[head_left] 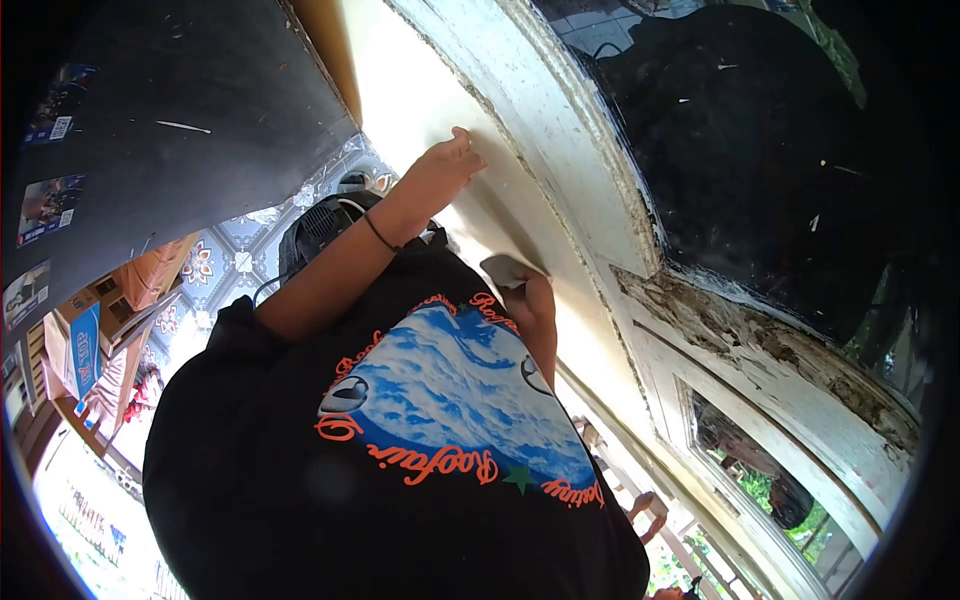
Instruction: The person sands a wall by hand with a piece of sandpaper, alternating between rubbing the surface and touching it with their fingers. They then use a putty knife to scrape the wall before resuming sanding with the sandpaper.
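My left hand (447, 172), with a black band at the wrist, is raised by the pale wall (400, 85). Its fingers are slightly bent and apart, with nothing visible in them; whether they touch the wall is unclear. Lower and to the right, my right hand (520, 300) is closed on a flat grey piece (510, 269) beside the same wall. Part of that hand is hidden behind the black printed shirt (450, 390).
A dark panel with stickers (200, 110) stands at the upper left. Cardboard boxes (150, 275) lie at the left above patterned tiles (240, 262). A worn white frame (600, 180) borders dark glass (750, 150) at the right. Another person's hand (650, 515) shows at the lower right.
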The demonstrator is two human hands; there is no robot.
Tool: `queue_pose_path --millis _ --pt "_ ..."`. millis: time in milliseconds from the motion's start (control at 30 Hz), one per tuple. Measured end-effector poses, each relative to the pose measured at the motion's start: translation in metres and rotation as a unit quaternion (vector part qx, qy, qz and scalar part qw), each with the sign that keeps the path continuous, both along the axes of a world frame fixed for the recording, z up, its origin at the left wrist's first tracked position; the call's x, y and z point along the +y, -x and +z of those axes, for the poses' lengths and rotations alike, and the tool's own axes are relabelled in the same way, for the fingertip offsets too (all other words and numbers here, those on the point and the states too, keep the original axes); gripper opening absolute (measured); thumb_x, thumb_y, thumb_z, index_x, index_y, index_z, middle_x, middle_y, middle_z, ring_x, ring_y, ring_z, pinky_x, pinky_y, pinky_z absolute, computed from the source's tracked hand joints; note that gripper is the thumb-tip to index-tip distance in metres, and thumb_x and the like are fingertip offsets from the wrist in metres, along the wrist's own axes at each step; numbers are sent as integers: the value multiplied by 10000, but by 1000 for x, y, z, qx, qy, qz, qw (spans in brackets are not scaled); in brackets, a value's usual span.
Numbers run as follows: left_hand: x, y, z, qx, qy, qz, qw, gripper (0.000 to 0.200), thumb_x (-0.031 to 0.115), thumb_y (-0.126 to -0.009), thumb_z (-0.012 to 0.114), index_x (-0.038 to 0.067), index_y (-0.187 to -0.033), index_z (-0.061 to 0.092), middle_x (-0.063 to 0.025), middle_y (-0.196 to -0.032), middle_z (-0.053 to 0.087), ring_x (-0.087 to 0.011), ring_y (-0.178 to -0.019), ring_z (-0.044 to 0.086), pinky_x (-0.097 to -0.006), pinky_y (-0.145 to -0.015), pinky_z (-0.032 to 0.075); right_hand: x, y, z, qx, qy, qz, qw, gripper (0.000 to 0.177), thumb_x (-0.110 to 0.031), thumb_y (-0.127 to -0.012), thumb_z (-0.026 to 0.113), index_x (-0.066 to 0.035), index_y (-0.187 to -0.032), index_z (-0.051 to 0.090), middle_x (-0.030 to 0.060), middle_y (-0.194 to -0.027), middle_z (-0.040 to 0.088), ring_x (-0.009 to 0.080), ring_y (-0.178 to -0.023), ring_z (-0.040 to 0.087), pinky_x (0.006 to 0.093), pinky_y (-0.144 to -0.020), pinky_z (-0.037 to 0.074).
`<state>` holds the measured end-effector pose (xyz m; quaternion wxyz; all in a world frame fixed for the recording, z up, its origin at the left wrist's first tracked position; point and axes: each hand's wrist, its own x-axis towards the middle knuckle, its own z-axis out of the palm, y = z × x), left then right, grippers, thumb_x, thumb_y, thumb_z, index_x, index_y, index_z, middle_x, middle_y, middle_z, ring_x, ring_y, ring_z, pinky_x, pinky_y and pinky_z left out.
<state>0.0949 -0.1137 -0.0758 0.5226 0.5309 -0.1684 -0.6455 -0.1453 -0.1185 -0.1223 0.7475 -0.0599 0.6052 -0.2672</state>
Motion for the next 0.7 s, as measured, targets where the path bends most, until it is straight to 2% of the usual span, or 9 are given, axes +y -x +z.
queue_pose_path --millis 33,67,167,200,300,433,533,633,700 --pt "-2 -3 1 -3 5 -22 1000 641 262 -897 485 -79 -1347 181 -152 -1340 336 -178 -1163 429 -298 -964 366 -2 2 -8 -3 -32 -3 999 362 -20 -795 432 104 -1134 405 221 -1060 496 342 -987 515 441 -889 437" --pt "-1 0 6 -12 2 -3 1000 650 257 -894 486 -94 -1342 172 -152 -1350 327 -165 -1153 431 -291 -970 355 2 21 -26 -6 4 2 1000 387 -15 -808 418 100 -1175 377 222 -1119 479 345 -1031 500 433 -912 427" --pt "0 -2 3 -28 9 -7 1000 655 245 -895 481 -116 -1333 155 -149 -1347 331 -159 -1139 438 -284 -975 349 10 19 20 -11 66 34 997 400 -9 -813 407 98 -1196 370 220 -1177 455 344 -1079 483 428 -938 411" --pt "-1 -1 4 -47 2 -6 999 673 236 -888 483 -132 -1328 131 -153 -1341 337 -153 -1128 443 -281 -971 354 8 31 15 -46 69 65 994 426 -13 -834 418 66 -1240 317 220 -1226 416 359 -1129 443 481 -965 385" --pt "-1 -4 -1 -28 14 -28 999 685 236 -885 484 -128 -1332 114 -171 -1338 335 -173 -1146 436 -281 -962 366 1 23 36 14 110 78 991 437 -15 -828 437 54 -1244 322 216 -1224 423 357 -1115 459 476 -948 400" --pt "-1 -7 1 -25 8 -27 999 686 238 -888 481 -123 -1335 108 -167 -1299 379 -181 -1148 438 -281 -954 376 -4 18 39 -43 137 90 985 435 -34 -826 480 65 -1227 344 209 -1197 455 357 -1093 479 471 -915 419" --pt "1 -4 0 -45 11 -15 999 703 245 -892 477 -125 -1335 75 -149 -1240 430 -185 -1150 438 -288 -959 374 4 22 46 15 165 96 981 412 -84 -870 488 57 -1235 358 197 -1208 468 318 -1105 486 409 -942 410" --pt "0 -2 -5 -28 -11 22 999 675 264 -892 474 -101 -1346 134 -107 -1181 464 -159 -1102 460 -284 -941 384 5 21 50 69 208 135 966 394 -119 -901 476 38 -1248 374 179 -1225 470 272 -1127 481 360 -955 403" --pt "-3 -3 -15 -22 -39 4 999 585 288 -889 476 -55 -1312 265 -72 -1127 485 -134 -1054 471 -277 -907 394 3 16 40 126 260 165 943 407 -205 -877 534 39 -1195 464 139 -1140 542 217 -1047 524 328 -889 415"
